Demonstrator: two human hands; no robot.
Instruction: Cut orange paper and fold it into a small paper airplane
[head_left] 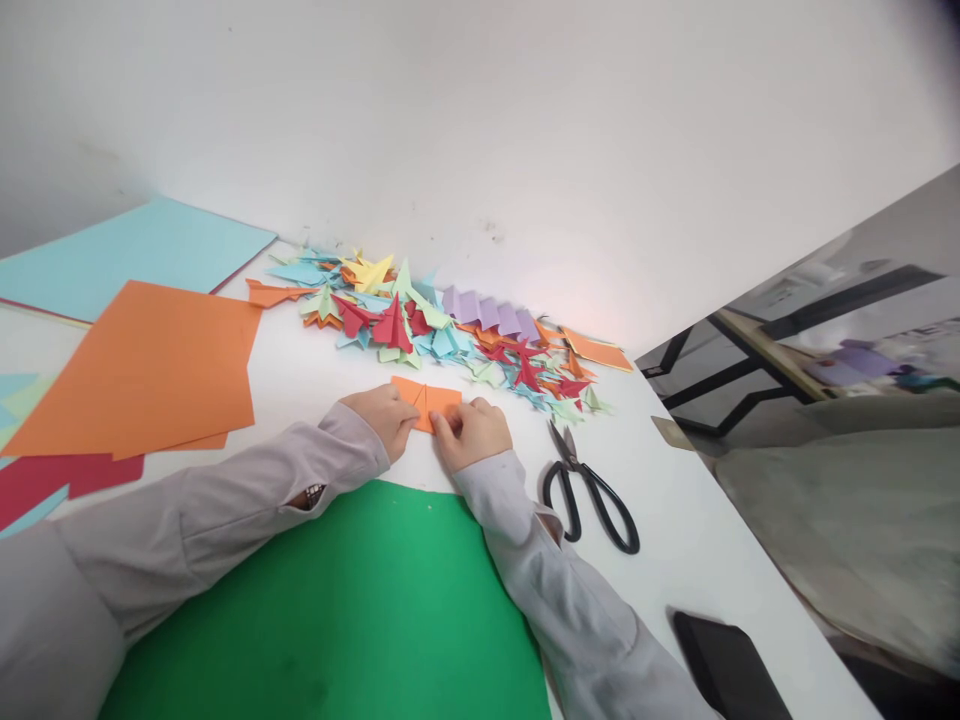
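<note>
Between left hand (pixel 381 413) and right hand (pixel 480 434), orange slip (pixel 421 400) is pinched from both sides; its folds could be skewed by uneven pressure. Orange sheets (pixel 165 370) are spread at left; forward room is blocked by folded shapes (pixel 394 325); scissors (pixel 572 464), then phone (pixel 726 664), are set at right.

The left hand (pixel 384 415) and right hand (pixel 478 435) hide parts of the small paper (pixel 435 397). Sleeves (pixel 247 520) cover the green sheet's (pixel 337 600) sides; the picture's bottom cuts it off, and the black slab (pixel 731 665) near the table's (pixel 667 560) right edge. Planes (pixel 391 326) by the far edge overlap. Beyond the right edge, things blur.
</note>
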